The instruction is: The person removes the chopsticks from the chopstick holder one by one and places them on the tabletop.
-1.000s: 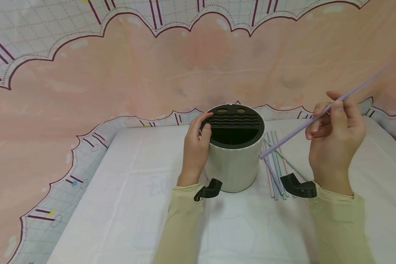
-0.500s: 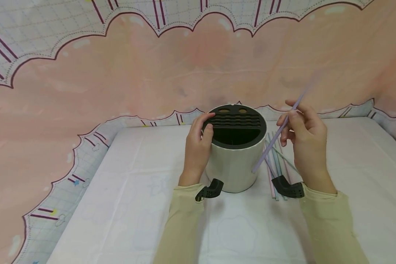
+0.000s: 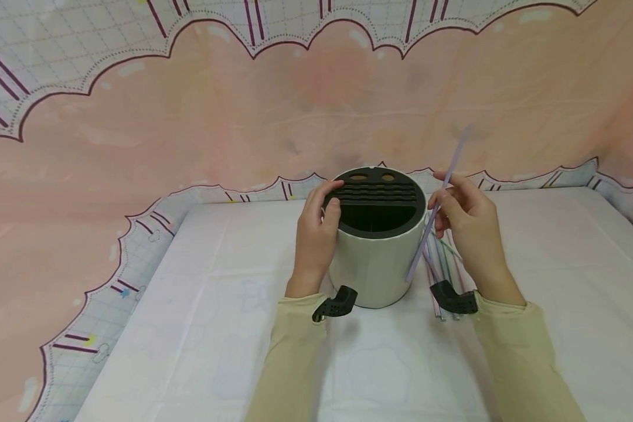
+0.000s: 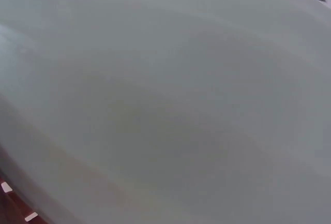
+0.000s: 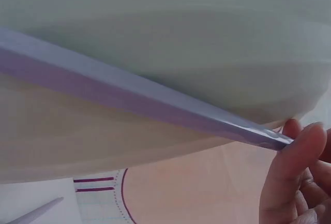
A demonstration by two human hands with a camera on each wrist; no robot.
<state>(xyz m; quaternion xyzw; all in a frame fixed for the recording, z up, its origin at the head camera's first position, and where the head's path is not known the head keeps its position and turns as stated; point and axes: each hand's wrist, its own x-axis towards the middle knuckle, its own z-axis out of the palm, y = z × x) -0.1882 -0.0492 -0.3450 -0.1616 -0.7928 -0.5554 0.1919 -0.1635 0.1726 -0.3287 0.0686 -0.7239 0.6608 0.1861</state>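
Note:
A pale, cylindrical utensil holder (image 3: pixel 377 269) with a black slotted lid stands upright on the table. My left hand (image 3: pixel 316 237) grips its left upper rim, thumb and fingertips on the black top. Its pale wall (image 4: pixel 165 100) fills most of the left wrist view. My right hand (image 3: pixel 469 225), just right of the holder, pinches a purple chopstick (image 3: pixel 455 155) between thumb and fingers. The chopstick slants across the holder's right side, one end up, the other low in front of the wall. In the right wrist view, the squared chopstick (image 5: pixel 134 92) tapers toward the fingertips.
Several pastel chopsticks (image 3: pixel 443 264) lie on the white-covered table (image 3: pixel 232 328) right of the holder, partly hidden by the right hand and its wrist camera. Behind hangs a peach cloth (image 3: pixel 216 129) with scalloped trim.
My right hand has moved left toward the holder with the purple chopstick, which now stands steeper. My left hand and the holder have stayed in place.

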